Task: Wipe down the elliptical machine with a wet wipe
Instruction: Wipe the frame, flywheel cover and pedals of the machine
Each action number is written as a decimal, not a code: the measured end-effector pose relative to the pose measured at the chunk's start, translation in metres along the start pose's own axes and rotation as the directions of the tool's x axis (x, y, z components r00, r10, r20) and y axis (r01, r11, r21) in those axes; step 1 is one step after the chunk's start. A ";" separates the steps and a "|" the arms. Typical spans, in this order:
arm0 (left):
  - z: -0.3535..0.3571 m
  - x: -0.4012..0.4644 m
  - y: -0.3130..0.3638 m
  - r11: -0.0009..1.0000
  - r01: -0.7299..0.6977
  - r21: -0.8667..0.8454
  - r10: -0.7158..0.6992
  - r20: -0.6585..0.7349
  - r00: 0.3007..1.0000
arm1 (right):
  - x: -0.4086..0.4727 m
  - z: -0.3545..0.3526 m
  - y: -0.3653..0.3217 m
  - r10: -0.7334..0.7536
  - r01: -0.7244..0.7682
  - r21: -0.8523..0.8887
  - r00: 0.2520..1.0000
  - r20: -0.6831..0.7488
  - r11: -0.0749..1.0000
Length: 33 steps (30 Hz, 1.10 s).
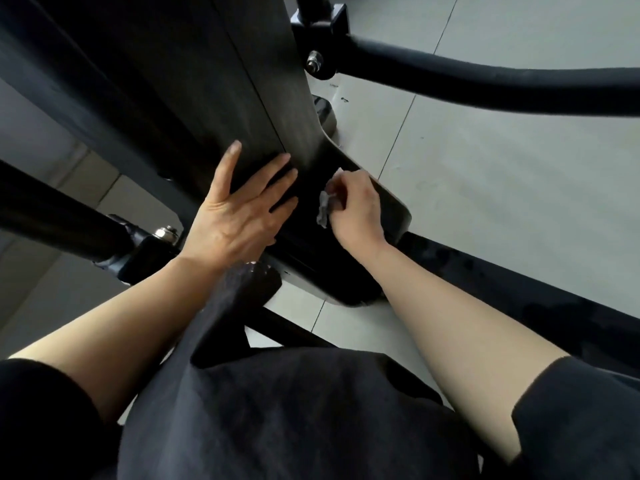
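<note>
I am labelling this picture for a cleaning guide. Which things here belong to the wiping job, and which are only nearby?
Part of the job:
- wet wipe, bunched in the right hand
- elliptical machine's dark housing, with the left hand flat on it

Only nearby:
- swing arm with its bolt
- tiled floor

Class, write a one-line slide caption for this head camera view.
Left hand flat on the elliptical machine, right hand rubbing its dark cover with a crumpled wet wipe.
</note>
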<state>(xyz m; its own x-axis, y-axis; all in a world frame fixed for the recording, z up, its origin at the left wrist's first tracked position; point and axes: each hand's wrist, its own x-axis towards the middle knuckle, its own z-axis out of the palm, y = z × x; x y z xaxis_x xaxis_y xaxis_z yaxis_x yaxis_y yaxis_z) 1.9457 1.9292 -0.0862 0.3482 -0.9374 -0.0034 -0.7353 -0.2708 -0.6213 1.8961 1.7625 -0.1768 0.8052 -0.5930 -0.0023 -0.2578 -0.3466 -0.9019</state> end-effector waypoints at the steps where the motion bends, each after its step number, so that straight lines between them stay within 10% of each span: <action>1: -0.001 0.000 0.000 1.000 -0.002 -0.002 0.002 0.001 1.000 | -0.004 -0.001 0.001 -0.033 0.033 -0.019 0.999 0.026 0.999; 8: -0.001 0.000 0.000 0.999 0.016 -0.043 -0.018 -0.053 0.998 | -0.029 -0.024 0.060 0.328 -0.327 -0.057 0.945 -0.001 0.943; 16: 0.008 -0.012 -0.004 0.991 -0.084 -0.107 0.069 -0.134 0.989 | -0.041 0.017 -0.028 -0.094 0.103 -0.077 0.989 0.112 0.992; 24: 0.014 -0.052 -0.011 0.993 0.005 -0.121 -0.046 -0.334 0.942 | -0.073 0.009 -0.006 0.354 -0.354 -0.010 0.934 -0.052 0.935; 33: 0.004 -0.076 -0.004 0.955 0.196 -0.222 -0.277 -0.433 0.858 | -0.019 0.015 -0.157 0.026 0.085 0.566 0.982 -0.185 0.820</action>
<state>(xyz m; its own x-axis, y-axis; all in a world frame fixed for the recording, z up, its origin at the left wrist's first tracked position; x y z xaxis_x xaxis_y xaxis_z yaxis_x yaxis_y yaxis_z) 1.9243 2.0027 -0.0872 0.2508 -0.8239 0.5082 -0.7631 -0.4912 -0.4199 1.9291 1.8386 -0.0418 0.6854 -0.7262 0.0542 0.1591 0.0767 -0.9843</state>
